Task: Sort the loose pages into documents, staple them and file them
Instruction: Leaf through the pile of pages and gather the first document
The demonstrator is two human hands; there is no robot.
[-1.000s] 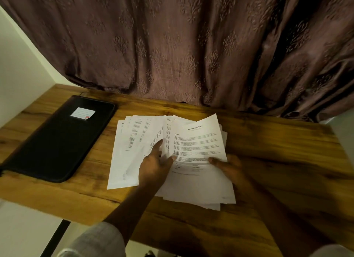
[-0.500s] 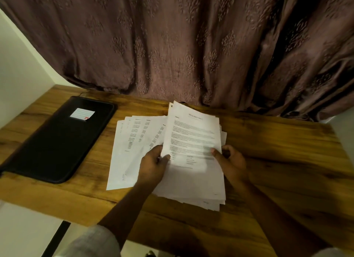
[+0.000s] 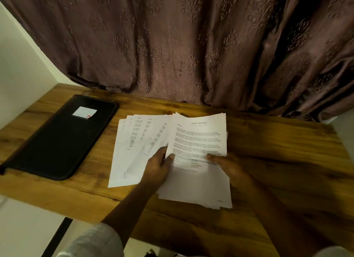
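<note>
Loose white printed pages [image 3: 138, 141] lie fanned out on the wooden table [image 3: 277, 161]. On top of the right part of the pile, a page of dense text [image 3: 201, 138] is raised at its near end. My left hand [image 3: 159, 166] pinches its lower left edge with the thumb on top. My right hand [image 3: 228, 164] pinches its lower right edge. More blank-looking sheets [image 3: 199, 191] lie beneath both hands. A black zipped file folder [image 3: 57, 141] with a white label lies shut at the left of the table.
A brown patterned curtain [image 3: 182, 46] hangs along the table's far edge. A pale wall [image 3: 19, 65] borders the left side. Bare wood shows to the right of the pages and along the near edge.
The top text page was lifted up and tilted half a second ago; now it lies lower and turned slightly clockwise, still held by both hands. The fanned pages stayed put.
</note>
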